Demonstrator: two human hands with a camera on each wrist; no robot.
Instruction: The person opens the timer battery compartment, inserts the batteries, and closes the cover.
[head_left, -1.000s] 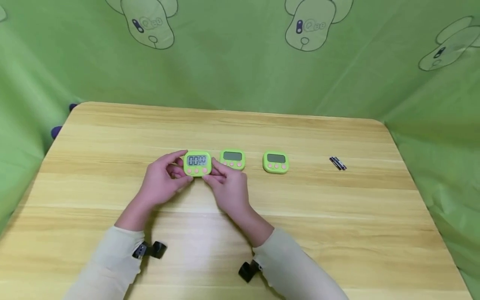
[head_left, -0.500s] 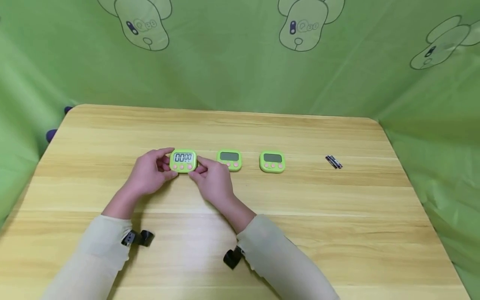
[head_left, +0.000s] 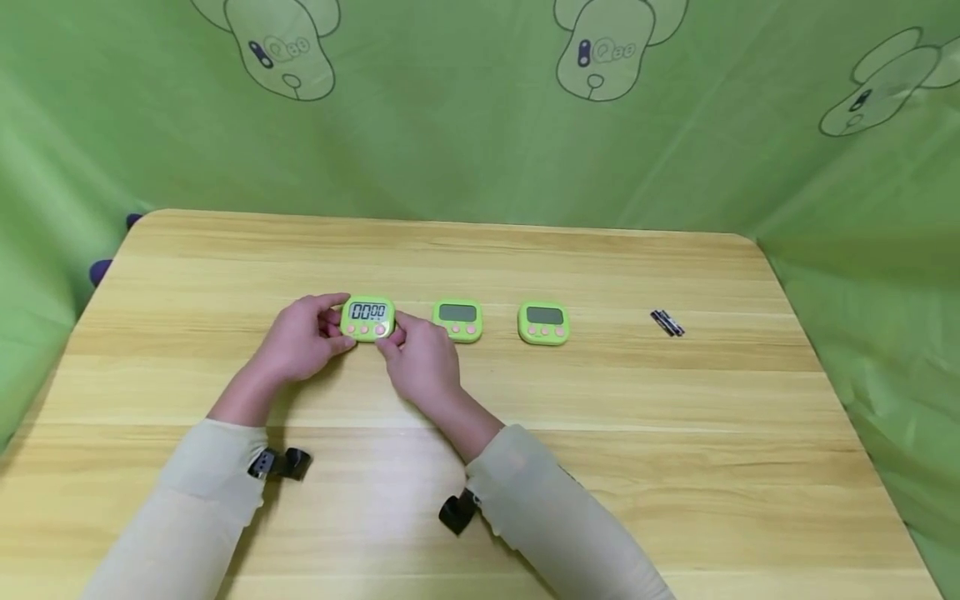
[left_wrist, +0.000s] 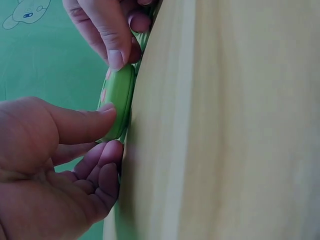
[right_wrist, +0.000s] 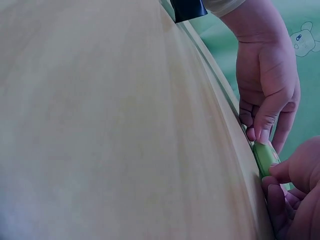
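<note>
A green digital timer [head_left: 367, 319] with pink buttons shows 00:00 on its lit screen. My left hand [head_left: 302, 337] grips its left side, with thumb [left_wrist: 85, 124] on the near edge and a finger at the far edge. From the right, my right hand [head_left: 423, 354] pinches the other end of the same timer. In the left wrist view the timer lies flat at the tabletop, its underside hidden. Just beyond my right hand sits a second green timer [head_left: 457, 320] with a blank screen, its lower left corner partly covered by that hand.
A third green timer [head_left: 543, 323], also blank, lies farther right. Several small dark batteries [head_left: 667, 323] lie together near the right side of the wooden table [head_left: 600, 467]. A green printed curtain [head_left: 465, 150] hangs behind and at both sides.
Both hands have carried the lit timer to the left, away from the second timer, and lowered it to the table. Over the last half second they have barely moved.
</note>
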